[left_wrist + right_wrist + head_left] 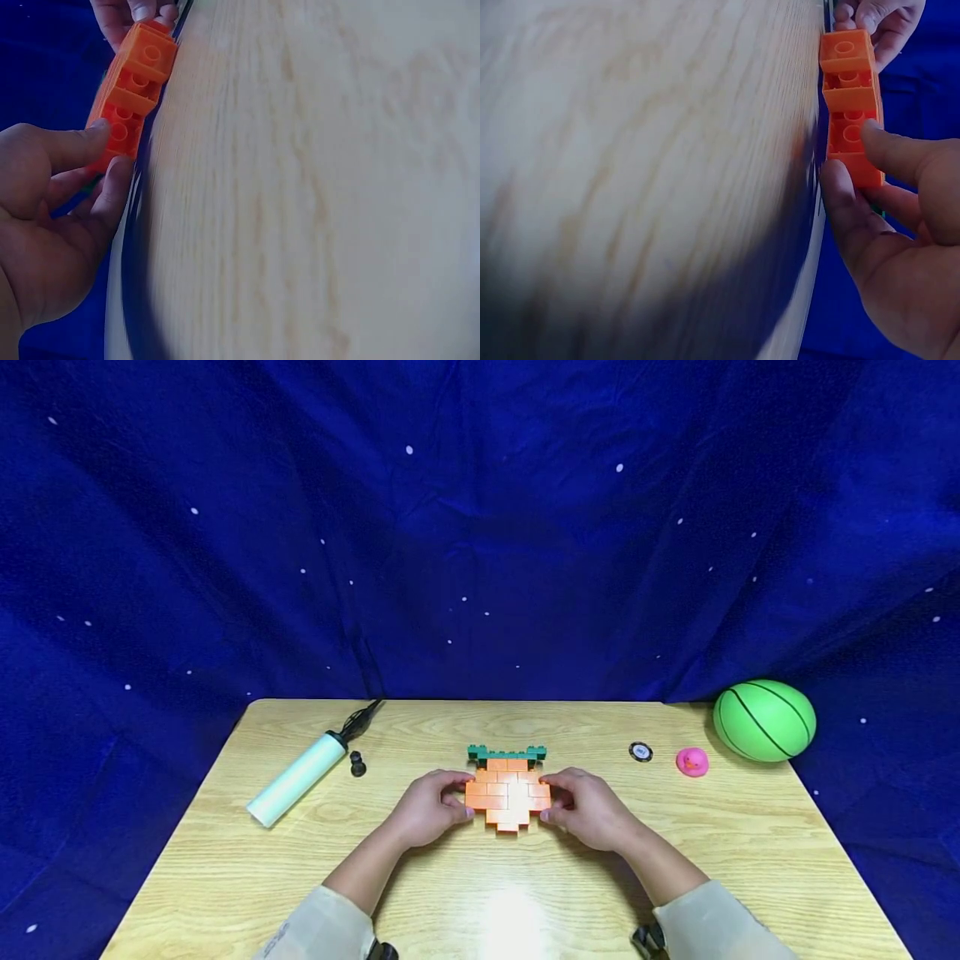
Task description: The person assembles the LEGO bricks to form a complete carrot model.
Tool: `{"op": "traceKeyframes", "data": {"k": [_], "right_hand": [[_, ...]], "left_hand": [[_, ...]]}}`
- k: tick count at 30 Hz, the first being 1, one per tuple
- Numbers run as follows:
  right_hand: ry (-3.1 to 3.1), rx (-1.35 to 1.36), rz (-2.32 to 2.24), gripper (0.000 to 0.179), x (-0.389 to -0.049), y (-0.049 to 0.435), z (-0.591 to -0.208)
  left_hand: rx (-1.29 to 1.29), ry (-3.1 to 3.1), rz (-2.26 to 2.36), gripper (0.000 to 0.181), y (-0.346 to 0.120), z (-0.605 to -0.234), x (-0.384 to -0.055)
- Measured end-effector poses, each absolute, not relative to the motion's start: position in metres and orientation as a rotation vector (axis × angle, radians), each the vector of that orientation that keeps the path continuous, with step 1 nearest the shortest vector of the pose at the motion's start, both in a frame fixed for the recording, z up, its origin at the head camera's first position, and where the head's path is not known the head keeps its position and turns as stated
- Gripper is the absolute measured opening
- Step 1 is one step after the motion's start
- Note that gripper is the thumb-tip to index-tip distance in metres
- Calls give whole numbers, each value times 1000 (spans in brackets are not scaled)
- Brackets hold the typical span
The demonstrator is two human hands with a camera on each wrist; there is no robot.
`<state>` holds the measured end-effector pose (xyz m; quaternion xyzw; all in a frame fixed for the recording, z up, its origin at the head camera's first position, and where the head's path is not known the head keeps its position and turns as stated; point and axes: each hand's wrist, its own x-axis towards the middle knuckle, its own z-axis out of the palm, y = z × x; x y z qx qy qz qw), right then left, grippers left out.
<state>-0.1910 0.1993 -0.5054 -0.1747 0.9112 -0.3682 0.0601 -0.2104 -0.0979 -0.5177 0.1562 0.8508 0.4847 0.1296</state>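
Observation:
An assembly of orange building bricks [507, 795] topped by green bricks [507, 754] is held between both hands near the middle of the table. At its left end my left hand [431, 807] grips it with thumb and fingers. My right hand [588, 808] grips the opposite end the same way. In the left wrist view the orange bricks [139, 79] show their hollow undersides with round tubes, and the left thumb lies against them. The right wrist view shows the same hollow sides of the orange bricks [847, 90], pinched between the right thumb and fingers.
On the left of the wooden table [225, 893] lie a pale hand pump [300, 777] with a black end and a small black chess pawn [357, 765]. To the right are a black-and-white poker chip [641, 752], a pink rubber duck [692, 762] and a green ball [764, 721]. A blue curtain [480, 568] hangs behind.

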Motion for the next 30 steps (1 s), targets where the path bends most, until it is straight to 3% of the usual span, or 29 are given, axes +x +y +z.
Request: {"op": "traceKeyframes", "data": {"k": [12,24,30], "right_hand": [[2736,-540,-991,48,-191,199,-506],[2733,-533,-1099,60,-183,203,-504],[2819,-539,-1125,59,-171,210,-501]], "left_hand": [[459,2465,1303,48,-98,-518,-212],[405,2416,1449,60,-108,-518,-203],[459,2637,1407,49,-114,-513,-190]]}}
